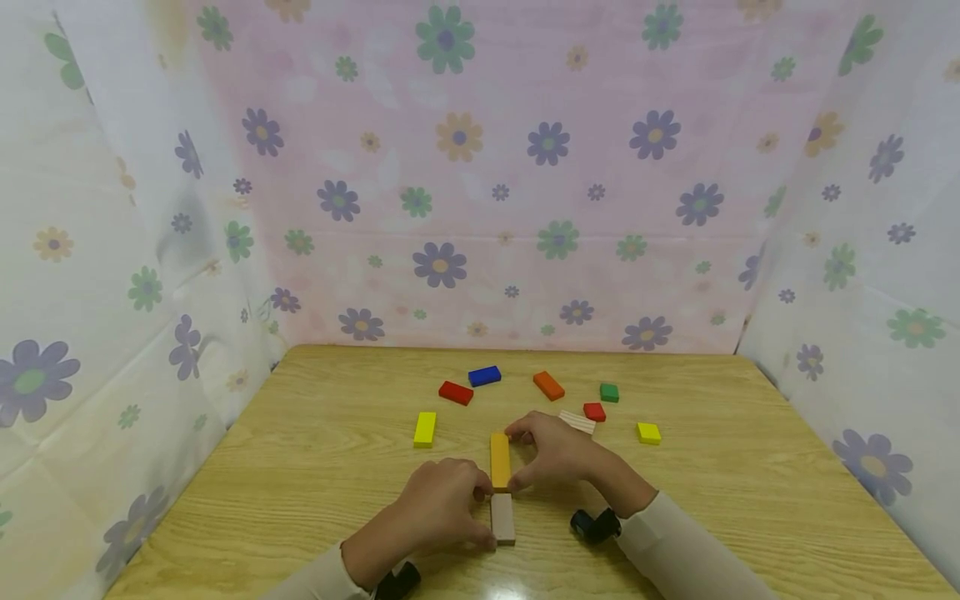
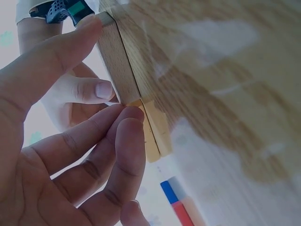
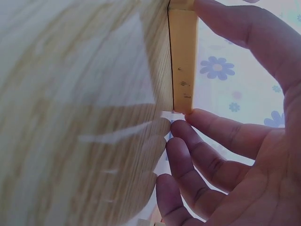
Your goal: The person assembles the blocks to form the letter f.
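Note:
Two blocks lie end to end on the table: a yellow-orange block [image 1: 500, 460] farther away and a plain wooden block [image 1: 503, 520] nearer. My left hand [image 1: 441, 505] pinches the plain block lengthwise, its thumb [image 2: 87, 35] at the near end and its fingertips [image 2: 129, 117] at the far end, by the joint. With my right hand [image 1: 557, 452] I hold the yellow-orange block by its two ends, thumb at the near end and index finger [image 3: 221, 127] at the far end. In the right wrist view the other fingers curve loosely beside the table surface.
Behind the hands lie a yellow block [image 1: 425, 430], a red block [image 1: 456, 393], a blue block [image 1: 484, 377] and an orange block [image 1: 549, 386]. To the right are small green [image 1: 610, 392], red [image 1: 595, 412] and yellow [image 1: 648, 433] pieces, plus striped wooden pieces [image 1: 578, 422] partly behind my right hand.

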Action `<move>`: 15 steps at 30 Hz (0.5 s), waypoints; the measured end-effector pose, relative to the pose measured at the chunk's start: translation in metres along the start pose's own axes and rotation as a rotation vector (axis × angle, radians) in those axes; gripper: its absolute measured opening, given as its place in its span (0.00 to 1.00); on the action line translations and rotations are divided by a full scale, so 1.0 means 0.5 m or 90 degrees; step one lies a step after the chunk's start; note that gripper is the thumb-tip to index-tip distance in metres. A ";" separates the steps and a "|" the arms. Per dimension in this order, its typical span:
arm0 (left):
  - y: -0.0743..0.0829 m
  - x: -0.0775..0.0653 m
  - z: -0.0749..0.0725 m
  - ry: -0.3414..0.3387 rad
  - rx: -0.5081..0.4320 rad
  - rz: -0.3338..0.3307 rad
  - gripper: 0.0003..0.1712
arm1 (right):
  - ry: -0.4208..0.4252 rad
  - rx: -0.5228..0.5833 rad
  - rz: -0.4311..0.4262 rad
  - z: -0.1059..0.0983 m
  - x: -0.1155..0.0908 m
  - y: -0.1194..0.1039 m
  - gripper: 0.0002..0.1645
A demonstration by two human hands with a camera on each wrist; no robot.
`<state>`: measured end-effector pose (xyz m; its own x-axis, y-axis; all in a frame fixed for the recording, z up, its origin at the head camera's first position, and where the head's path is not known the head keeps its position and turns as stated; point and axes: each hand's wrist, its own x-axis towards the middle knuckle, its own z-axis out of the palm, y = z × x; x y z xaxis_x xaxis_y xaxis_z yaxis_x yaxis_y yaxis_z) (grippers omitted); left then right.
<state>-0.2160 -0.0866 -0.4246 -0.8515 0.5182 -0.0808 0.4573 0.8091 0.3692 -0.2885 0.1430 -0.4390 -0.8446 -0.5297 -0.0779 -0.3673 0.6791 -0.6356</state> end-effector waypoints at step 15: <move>-0.001 0.001 0.002 0.003 0.005 -0.001 0.31 | -0.005 -0.008 -0.007 -0.001 -0.001 0.006 0.47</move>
<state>-0.2165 -0.0864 -0.4260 -0.8530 0.5162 -0.0774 0.4586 0.8120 0.3611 -0.2893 0.1455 -0.4407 -0.8378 -0.5404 -0.0771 -0.3811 0.6802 -0.6262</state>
